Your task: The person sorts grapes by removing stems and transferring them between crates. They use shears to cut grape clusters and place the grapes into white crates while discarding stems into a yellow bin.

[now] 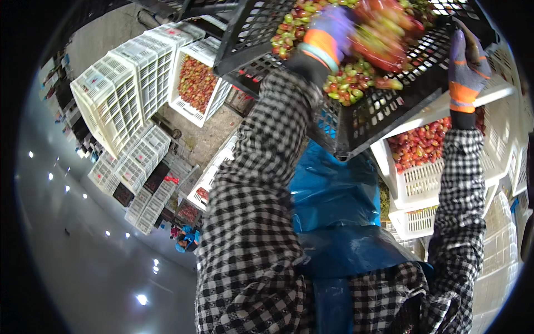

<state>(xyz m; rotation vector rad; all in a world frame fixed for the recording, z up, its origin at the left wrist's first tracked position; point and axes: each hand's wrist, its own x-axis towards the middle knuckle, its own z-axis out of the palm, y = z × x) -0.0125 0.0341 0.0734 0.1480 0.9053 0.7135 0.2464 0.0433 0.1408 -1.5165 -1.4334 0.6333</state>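
Observation:
My left hand (331,31), in a purple glove with an orange cuff, is blurred inside a tilted black plastic crate (377,121). It grips a large bunch of red and green grapes (381,35), which is blurred as well; my fingers are mostly hidden. Beneath and beside it lie more grapes (348,83) on the crate's slatted surface. At the crate's right side, my right hand (469,69), gloved in grey-purple and orange, has its fingers hooked at the rim. A blue plastic apron (338,192) covers my front.
White plastic crates (419,183) with red grapes (417,142) stand under the black crate at right. On the left, another white crate (212,102) holds grapes (198,85) beside tall stacks of white crates (121,92). A person in blue (187,241) is farther off.

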